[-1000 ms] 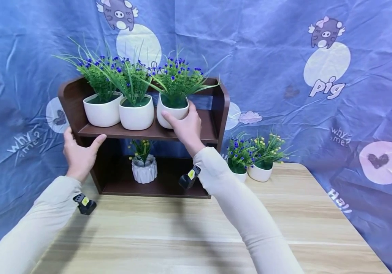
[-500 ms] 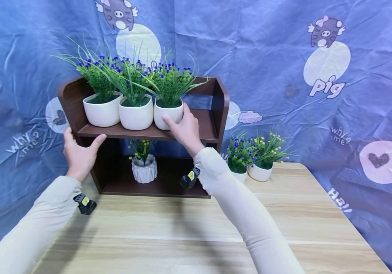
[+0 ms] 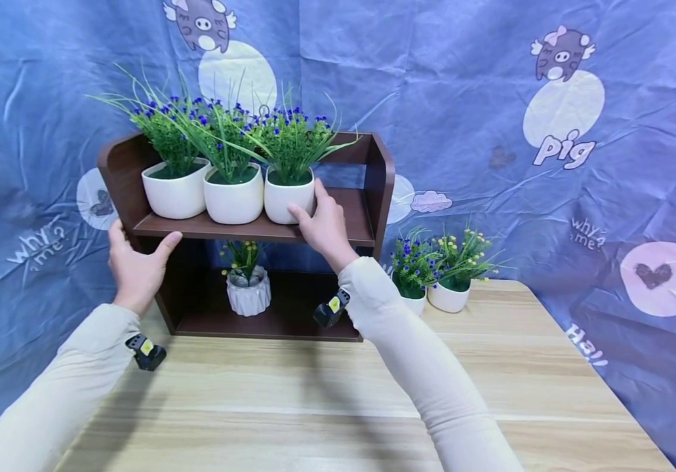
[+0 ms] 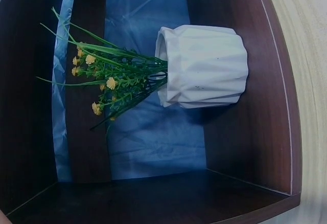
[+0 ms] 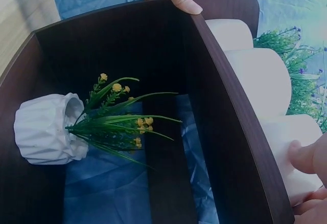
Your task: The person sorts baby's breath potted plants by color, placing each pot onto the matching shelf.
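Observation:
A dark brown two-tier shelf (image 3: 225, 229) stands on the table. Three white flowerpots with purple-flowered artificial plants line its upper board: the left pot (image 3: 176, 191), the middle pot (image 3: 234, 196) and the right pot (image 3: 288, 198). My right hand (image 3: 327, 223) holds the right pot, thumb on its front and fingers at its right side. My left hand (image 3: 139, 267) grips the shelf's left side; the right wrist view shows its thumb (image 5: 187, 3) on the front edge. On the lower board sits a fluted white pot (image 4: 209, 68) with yellow flowers.
Right of the shelf, two more white-potted plants stand on the wooden table (image 3: 491, 367): one with purple flowers (image 3: 413, 265), one with yellow flowers (image 3: 461, 255). A blue printed cloth (image 3: 467, 118) hangs behind everything.
The right pot has shifted left on the upper board, up against the middle pot, with my right hand on it. Since then my right thumb has drawn slightly rightward. The left hand stays put.

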`<move>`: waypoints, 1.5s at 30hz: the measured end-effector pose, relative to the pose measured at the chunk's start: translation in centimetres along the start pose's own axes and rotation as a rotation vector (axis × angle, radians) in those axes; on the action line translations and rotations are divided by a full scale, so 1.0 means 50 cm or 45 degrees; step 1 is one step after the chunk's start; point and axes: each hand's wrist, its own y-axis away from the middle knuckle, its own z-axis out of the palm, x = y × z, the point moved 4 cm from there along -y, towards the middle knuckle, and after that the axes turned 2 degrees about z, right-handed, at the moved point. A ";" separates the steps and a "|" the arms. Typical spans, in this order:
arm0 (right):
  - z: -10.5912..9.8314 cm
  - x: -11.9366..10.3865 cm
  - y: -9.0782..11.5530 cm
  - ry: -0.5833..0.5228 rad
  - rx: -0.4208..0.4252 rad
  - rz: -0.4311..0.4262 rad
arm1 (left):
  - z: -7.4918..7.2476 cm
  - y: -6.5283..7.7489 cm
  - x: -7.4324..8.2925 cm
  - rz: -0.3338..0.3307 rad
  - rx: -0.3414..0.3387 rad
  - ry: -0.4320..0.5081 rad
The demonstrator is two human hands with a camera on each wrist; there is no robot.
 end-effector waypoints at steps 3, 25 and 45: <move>-0.002 0.002 -0.001 -0.010 0.008 0.010 | -0.001 0.000 0.001 -0.002 0.000 0.001; -0.016 0.010 0.099 -0.187 0.037 -0.300 | 0.002 0.003 -0.006 0.000 0.004 -0.009; -0.050 0.132 0.287 -0.198 -0.072 -0.276 | 0.001 0.003 -0.002 0.012 0.011 -0.009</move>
